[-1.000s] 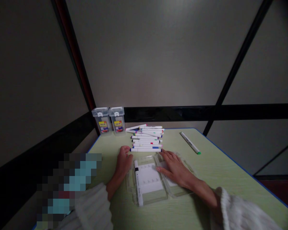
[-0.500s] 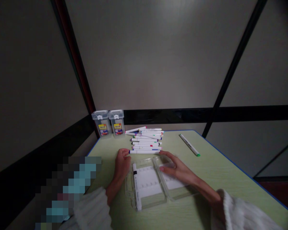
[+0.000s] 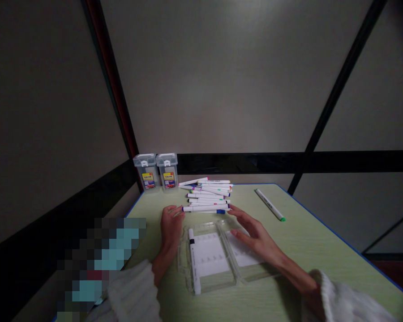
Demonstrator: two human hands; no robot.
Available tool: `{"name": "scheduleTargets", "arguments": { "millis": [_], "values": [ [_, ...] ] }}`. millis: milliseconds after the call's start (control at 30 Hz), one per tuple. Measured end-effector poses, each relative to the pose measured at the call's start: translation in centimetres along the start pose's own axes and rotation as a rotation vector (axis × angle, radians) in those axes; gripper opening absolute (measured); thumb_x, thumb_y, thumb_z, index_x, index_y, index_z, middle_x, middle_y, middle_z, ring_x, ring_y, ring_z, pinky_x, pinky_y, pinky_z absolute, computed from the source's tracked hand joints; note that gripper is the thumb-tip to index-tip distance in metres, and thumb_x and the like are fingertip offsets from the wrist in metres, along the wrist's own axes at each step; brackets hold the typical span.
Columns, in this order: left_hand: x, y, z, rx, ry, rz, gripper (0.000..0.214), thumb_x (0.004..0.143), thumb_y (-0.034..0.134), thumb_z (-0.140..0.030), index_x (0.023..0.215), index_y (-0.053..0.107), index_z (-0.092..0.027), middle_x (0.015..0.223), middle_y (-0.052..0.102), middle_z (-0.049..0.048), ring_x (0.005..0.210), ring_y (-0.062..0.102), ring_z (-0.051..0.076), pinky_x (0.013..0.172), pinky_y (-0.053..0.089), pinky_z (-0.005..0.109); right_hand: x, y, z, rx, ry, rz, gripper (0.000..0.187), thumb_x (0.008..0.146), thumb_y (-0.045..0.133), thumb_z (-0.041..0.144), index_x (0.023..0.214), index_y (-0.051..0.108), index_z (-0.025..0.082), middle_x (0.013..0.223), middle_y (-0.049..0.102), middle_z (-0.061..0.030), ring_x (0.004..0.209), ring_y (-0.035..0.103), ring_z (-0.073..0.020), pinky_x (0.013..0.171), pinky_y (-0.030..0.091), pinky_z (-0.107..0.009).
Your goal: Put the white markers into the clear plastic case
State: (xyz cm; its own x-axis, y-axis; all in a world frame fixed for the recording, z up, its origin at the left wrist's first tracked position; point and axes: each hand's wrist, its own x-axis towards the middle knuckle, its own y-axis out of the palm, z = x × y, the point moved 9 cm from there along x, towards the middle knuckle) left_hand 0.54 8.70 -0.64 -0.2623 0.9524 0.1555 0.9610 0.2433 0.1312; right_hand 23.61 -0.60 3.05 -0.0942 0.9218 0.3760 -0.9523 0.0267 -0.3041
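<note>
An open clear plastic case (image 3: 218, 279) with a white insert lies flat on the green table (image 3: 298, 250). One white marker with a black band (image 3: 192, 259) lies along its left side. My left hand (image 3: 170, 230) rests beside the case's left edge, its fingertips touching the end of the nearest marker (image 3: 204, 208) of the pile, fingers loosely curled. My right hand (image 3: 253, 232) hovers over the case's right half with fingers stretched out, its fingertips near the other end of that marker. Both hands hold nothing.
A pile of several white markers (image 3: 208, 192) with coloured caps lies behind the case. Two grey lidded boxes (image 3: 157, 172) stand at the back left corner. A single green-tipped marker (image 3: 270, 205) lies at the right. Walls close the table in behind and left.
My right hand has lifted off the case's right half and reached forward toward the nearest marker. My left hand has edged forward to that marker's end.
</note>
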Motion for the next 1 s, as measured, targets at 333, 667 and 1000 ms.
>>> {"name": "scheduleTargets", "arguments": {
  "millis": [333, 667, 1000],
  "values": [
    [-0.6, 0.3, -0.9, 0.112, -0.006, 0.051, 0.029, 0.057, 0.064, -0.019, 0.084, 0.063, -0.012, 0.093, 0.065, 0.0091, 0.089, 0.059, 0.020, 0.081, 0.045, 0.031, -0.1, 0.0, 0.4, 0.168, -0.028, -0.061, 0.032, 0.078, 0.056, 0.037, 0.108, 0.051, 0.025, 0.137, 0.028, -0.0075, 0.122, 0.034, -0.0220, 0.100, 0.028, -0.043],
    [-1.1, 1.8, -0.2, -0.107, -0.128, 0.180, 0.033, 0.055, 0.068, -0.030, 0.081, 0.067, -0.010, 0.078, 0.068, 0.0063, 0.074, 0.062, 0.017, 0.073, 0.049, 0.029, 0.1, -0.9, -0.7, 0.244, 0.032, -0.153, 0.041, 0.074, 0.060, 0.037, 0.112, 0.049, 0.025, 0.130, 0.041, -0.0088, 0.116, 0.042, -0.0231, 0.096, 0.033, -0.042],
    [-1.0, 1.9, 0.2, -0.108, -0.145, 0.190, 0.034, 0.055, 0.068, -0.035, 0.078, 0.067, -0.009, 0.078, 0.068, 0.0066, 0.069, 0.062, 0.016, 0.067, 0.049, 0.027, 0.0, -2.0, -1.2, 0.081, 0.021, -0.255, 0.033, 0.075, 0.056, 0.041, 0.103, 0.053, 0.023, 0.114, 0.052, -0.0082, 0.098, 0.056, -0.0211, 0.083, 0.047, -0.036]
  ]
}}
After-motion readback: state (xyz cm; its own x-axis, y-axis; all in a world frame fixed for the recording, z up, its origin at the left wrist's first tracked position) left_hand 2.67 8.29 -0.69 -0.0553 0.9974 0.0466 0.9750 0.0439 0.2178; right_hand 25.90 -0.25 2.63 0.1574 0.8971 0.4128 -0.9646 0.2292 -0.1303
